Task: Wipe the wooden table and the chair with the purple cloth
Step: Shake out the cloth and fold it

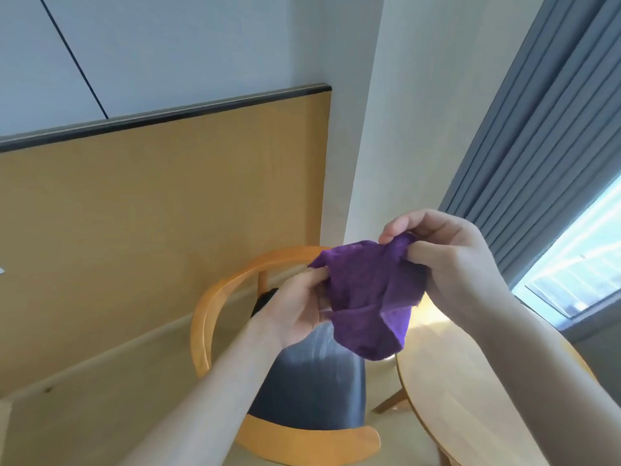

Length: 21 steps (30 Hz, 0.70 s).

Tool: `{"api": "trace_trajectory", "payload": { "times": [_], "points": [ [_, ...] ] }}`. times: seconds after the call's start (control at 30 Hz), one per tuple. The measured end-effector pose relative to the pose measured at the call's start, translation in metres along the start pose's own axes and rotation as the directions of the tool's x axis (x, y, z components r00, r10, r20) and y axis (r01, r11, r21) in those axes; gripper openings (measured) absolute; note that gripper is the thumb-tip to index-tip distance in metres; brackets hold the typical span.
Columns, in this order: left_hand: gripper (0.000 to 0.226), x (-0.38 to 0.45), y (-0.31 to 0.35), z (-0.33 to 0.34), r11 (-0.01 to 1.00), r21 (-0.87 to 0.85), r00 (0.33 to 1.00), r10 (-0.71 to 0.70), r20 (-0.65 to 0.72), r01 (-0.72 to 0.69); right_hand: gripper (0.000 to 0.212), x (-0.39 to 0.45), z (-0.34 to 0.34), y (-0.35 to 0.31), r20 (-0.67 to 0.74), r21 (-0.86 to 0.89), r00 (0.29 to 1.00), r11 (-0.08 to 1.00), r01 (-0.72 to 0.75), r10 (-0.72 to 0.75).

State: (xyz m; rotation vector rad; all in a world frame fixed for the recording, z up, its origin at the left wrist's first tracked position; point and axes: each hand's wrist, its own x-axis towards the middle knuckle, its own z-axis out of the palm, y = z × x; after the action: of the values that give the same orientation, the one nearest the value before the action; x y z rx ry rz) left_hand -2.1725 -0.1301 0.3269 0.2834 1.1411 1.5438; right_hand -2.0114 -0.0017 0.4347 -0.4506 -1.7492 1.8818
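Observation:
The purple cloth (pixel 366 297) hangs crumpled in the air between both hands, above the chair. My left hand (pixel 295 307) pinches its left edge with fingers and thumb. My right hand (pixel 450 257) grips its upper right corner. The wooden chair (pixel 215 304) with a curved backrest and a dark padded seat (pixel 309 381) stands below the hands. The round wooden table (pixel 447 391) lies at the lower right, partly hidden by my right forearm.
A wooden wall panel (pixel 161 213) with a dark top strip runs behind the chair. A white wall corner (pixel 403 129) rises in the middle. Grey curtains (pixel 544 146) and a bright window (pixel 578 270) are at the right. Beige floor shows at the lower left.

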Motion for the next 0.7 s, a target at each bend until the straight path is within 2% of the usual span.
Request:
{"api": "trace_trajectory", "payload": {
  "times": [0.07,0.13,0.2,0.27,0.33,0.4,0.47,0.5,0.53,0.57,0.63,0.7],
  "points": [
    [0.032,-0.001,0.03,-0.001,0.986,0.163,0.998,0.048,-0.035,-0.042,0.045,-0.011,-0.019,0.002,-0.097,-0.093,0.995,0.996,0.006,-0.015],
    [0.036,-0.005,0.069,0.001,0.917,0.391,0.99,0.116,-0.078,-0.077,0.049,-0.017,-0.036,0.007,-0.205,-0.234,0.978,0.972,-0.003,-0.046],
    [0.043,-0.011,0.108,0.01,0.732,0.677,0.981,0.175,-0.082,-0.074,0.045,-0.018,-0.046,0.012,-0.272,-0.31,0.962,0.949,-0.054,-0.034],
    [0.046,-0.012,0.141,0.021,0.464,0.886,0.974,0.21,-0.089,-0.019,0.036,-0.016,-0.048,0.016,-0.279,-0.355,0.96,0.93,-0.099,-0.004],
    [0.049,-0.011,0.166,0.034,0.25,0.968,0.967,0.237,-0.096,0.035,0.031,-0.014,-0.048,0.015,-0.266,-0.409,0.964,0.907,-0.105,-0.008],
    [0.053,-0.011,0.185,0.05,0.081,0.994,0.954,0.285,-0.093,0.073,0.029,-0.009,-0.047,0.007,-0.25,-0.443,0.968,0.893,-0.081,-0.036],
    [0.05,-0.011,0.198,0.066,-0.061,0.994,0.946,0.318,-0.066,0.09,0.025,-0.003,-0.05,-0.004,-0.221,-0.441,0.974,0.897,-0.044,-0.061],
    [0.045,-0.011,0.203,0.073,-0.095,0.992,0.944,0.326,-0.046,0.081,0.022,-0.001,-0.052,-0.011,-0.198,-0.426,0.978,0.904,-0.022,-0.069],
    [0.041,-0.012,0.207,0.08,-0.09,0.994,0.94,0.339,-0.024,0.058,0.02,0.002,-0.056,-0.018,-0.167,-0.39,0.983,0.921,0.003,-0.074],
    [0.038,-0.014,0.209,0.086,-0.036,0.999,0.934,0.358,-0.002,0.017,0.02,0.004,-0.059,-0.025,-0.127,-0.335,0.989,0.942,0.03,-0.077],
    [0.033,-0.018,0.212,0.098,0.163,0.981,0.928,0.371,0.042,-0.109,0.019,0.008,-0.066,-0.039,-0.05,-0.269,0.995,0.96,0.075,-0.092],
    [0.026,-0.022,0.21,0.111,0.344,0.915,0.937,0.337,0.088,-0.21,0.015,0.015,-0.068,-0.046,0.0,-0.332,0.997,0.94,0.072,-0.076]
  ]
}}
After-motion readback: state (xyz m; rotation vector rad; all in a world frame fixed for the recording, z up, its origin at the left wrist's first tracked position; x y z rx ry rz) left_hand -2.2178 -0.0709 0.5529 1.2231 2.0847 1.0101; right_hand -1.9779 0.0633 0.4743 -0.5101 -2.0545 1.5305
